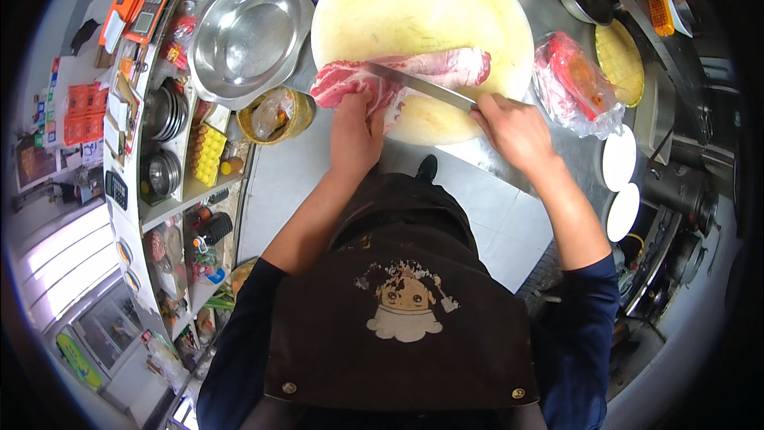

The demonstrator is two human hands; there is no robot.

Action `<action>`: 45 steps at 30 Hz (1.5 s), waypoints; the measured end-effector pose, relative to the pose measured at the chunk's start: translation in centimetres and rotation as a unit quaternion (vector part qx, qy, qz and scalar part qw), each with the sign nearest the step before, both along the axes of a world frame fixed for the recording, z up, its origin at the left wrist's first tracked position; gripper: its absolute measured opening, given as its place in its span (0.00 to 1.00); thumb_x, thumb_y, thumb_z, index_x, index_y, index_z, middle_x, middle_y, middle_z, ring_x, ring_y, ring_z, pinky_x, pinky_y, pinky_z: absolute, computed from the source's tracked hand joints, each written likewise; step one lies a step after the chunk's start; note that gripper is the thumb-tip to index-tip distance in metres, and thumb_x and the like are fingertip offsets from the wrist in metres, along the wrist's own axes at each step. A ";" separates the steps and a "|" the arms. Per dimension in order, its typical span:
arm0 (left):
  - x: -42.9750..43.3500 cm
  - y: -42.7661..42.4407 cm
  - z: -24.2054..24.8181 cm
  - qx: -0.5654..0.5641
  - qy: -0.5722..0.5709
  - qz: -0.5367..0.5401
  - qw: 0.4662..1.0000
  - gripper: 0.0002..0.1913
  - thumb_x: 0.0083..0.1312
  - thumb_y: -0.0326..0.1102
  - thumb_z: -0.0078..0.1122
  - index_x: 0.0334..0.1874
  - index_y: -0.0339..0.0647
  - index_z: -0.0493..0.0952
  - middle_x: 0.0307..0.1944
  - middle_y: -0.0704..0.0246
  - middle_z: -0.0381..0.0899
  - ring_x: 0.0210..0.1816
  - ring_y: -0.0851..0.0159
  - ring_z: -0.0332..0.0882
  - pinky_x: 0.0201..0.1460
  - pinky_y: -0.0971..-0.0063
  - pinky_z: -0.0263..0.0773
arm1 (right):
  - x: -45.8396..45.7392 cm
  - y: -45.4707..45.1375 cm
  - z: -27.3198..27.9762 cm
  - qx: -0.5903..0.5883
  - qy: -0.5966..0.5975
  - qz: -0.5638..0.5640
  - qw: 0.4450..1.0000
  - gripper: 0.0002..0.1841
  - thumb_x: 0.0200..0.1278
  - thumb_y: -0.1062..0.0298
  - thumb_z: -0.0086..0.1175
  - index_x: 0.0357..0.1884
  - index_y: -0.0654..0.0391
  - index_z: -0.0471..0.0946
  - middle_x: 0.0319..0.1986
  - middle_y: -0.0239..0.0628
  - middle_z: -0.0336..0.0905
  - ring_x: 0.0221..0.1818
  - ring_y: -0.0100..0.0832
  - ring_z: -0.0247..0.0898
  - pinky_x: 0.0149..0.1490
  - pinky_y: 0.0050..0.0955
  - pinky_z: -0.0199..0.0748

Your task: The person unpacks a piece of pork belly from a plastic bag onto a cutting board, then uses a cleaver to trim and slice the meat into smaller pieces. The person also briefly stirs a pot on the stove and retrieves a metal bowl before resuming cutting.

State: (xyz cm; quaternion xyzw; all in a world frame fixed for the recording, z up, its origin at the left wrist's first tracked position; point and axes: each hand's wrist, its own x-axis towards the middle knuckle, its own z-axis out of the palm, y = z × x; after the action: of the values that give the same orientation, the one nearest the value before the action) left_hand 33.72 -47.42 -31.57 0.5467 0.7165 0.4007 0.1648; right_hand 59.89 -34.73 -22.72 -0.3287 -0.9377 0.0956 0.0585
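Note:
A long slab of raw red-and-white meat (444,65) lies across the near half of a round, pale yellow cutting board (418,6). My right hand (514,128) grips the handle of a knife (427,88). Its blade slants up and to the left, with the tip end on the meat. At the meat's left end, a marbled portion (340,80) is under my left hand (357,131), whose fingers hold it at the near edge. The left fingertips are partly hidden against the meat. How deep the blade has gone I cannot tell.
A large steel basin (250,36) stands left of the board, above a yellow tub (298,113) holding plastic bags. Bagged meat (564,83) lies to the right, near two white plates (619,158). Shelves (191,191) line the left; a blade-like tool (680,9) lies far right.

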 end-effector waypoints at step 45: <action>-0.6 -0.7 -3.2 -0.026 -0.126 0.116 0.985 0.14 0.63 0.26 0.66 0.48 0.40 0.74 0.38 0.64 0.80 0.37 0.67 0.76 0.43 0.69 0.74 | 2.2 0.3 1.1 -0.066 -0.064 0.063 0.994 0.08 0.74 0.67 0.53 0.47 0.58 0.70 0.31 0.47 0.83 0.36 0.51 0.84 0.38 0.48 0.79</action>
State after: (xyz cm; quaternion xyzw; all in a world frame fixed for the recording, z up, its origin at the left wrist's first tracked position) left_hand 33.09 -48.07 -34.78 0.4009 0.7584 0.4642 0.2204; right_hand 62.07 -34.47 -21.65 -0.2777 -0.9500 0.1395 -0.0298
